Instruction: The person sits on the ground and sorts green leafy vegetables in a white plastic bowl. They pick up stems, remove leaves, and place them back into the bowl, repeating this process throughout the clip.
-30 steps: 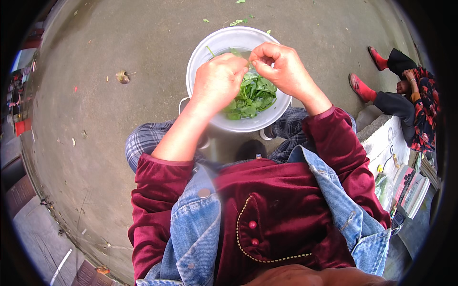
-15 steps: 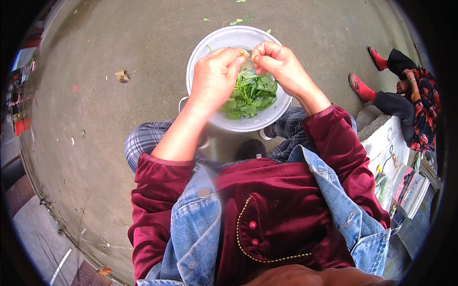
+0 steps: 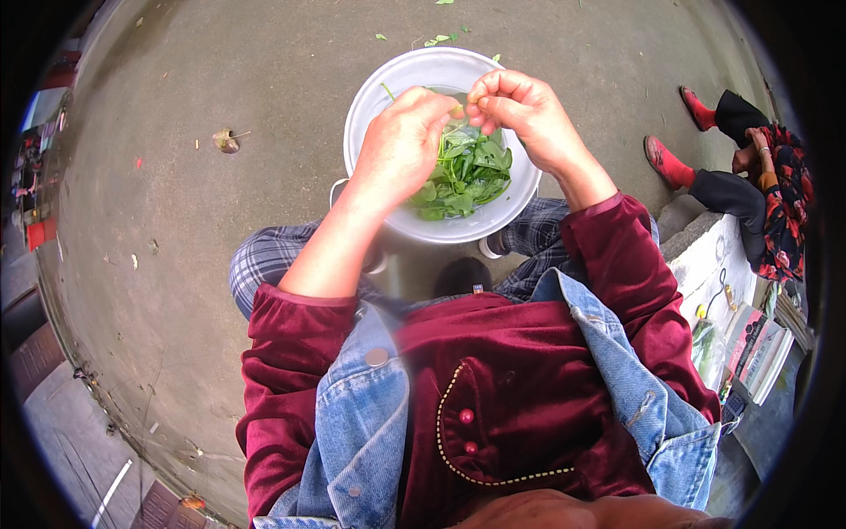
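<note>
Between my knees stands a white plastic bucket (image 3: 520, 198) with green leafy vegetables (image 3: 467, 181) lying in it. Over its left side, my left hand (image 3: 398, 148) is closed in a pinch on a green stem (image 3: 457, 111). One stem end shows at the fingertips; a thin tip pokes out past the knuckles. My right hand (image 3: 522, 113) is over the bucket's far right side, thumb and forefinger pressed together close to the stem. Whatever it pinches is too small to make out. The fingertips of the two hands are slightly apart.
Leaf scraps (image 3: 436, 40) lie on the concrete floor (image 3: 264, 97) beyond the bucket. A dry brown leaf (image 3: 226, 141) rests to the left. At right, another person (image 3: 767, 176) sits beside a white block (image 3: 709, 260), red-socked feet stretched out.
My right fingertips have drawn slightly away from the left ones, opening a small gap. My left hand has shifted a little; the bucket and leaves stay in place.
</note>
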Demonstrator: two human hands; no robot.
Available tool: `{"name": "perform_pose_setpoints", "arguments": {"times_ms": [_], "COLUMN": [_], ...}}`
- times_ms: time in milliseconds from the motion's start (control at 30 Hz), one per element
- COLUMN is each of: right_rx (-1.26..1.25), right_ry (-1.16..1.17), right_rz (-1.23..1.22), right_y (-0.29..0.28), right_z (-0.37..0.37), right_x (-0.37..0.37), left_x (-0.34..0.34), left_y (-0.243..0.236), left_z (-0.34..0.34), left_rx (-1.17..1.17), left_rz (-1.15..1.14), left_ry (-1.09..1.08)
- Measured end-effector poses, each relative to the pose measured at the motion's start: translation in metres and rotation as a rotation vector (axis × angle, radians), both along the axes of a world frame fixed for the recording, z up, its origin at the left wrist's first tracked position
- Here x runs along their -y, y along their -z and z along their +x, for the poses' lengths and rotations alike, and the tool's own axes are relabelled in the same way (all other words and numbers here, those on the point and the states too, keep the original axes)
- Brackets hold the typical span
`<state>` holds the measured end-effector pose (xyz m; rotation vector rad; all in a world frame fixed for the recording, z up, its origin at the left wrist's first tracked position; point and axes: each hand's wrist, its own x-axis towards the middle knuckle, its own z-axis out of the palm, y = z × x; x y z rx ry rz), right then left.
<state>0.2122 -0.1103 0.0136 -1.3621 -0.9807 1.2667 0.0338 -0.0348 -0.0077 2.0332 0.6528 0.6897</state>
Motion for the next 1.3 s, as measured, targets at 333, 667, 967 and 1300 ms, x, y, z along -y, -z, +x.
{"name": "perform_pose_setpoints", "arguments": {"times_ms": [333, 667, 967, 1300], "right_rx": [0.049, -0.002, -0.241, -0.539], "right_ry": [-0.09, -0.094, -0.07, -0.079], "right_rz": [-0.061, -0.099, -0.181, -0.114], "right_y": [-0.004, -0.001, 0.002, 0.015], "right_z": [-0.002, -0.002, -0.003, -0.003], "right_x": [0.003, 0.003, 0.004, 0.004], "left_x": [0.0, -0.001, -0.001, 0.002], "left_y": [-0.005, -0.007, -0.008, -0.002], "left_z": [-0.001, -0.002, -0.001, 0.002], "left_rx": [-0.001, -0.022, 0.028, 0.063], "left_rz": [0.164, 0.212, 0.151, -0.127], "left_ry": [-0.037, -0.072, -0.083, -0.097]}}
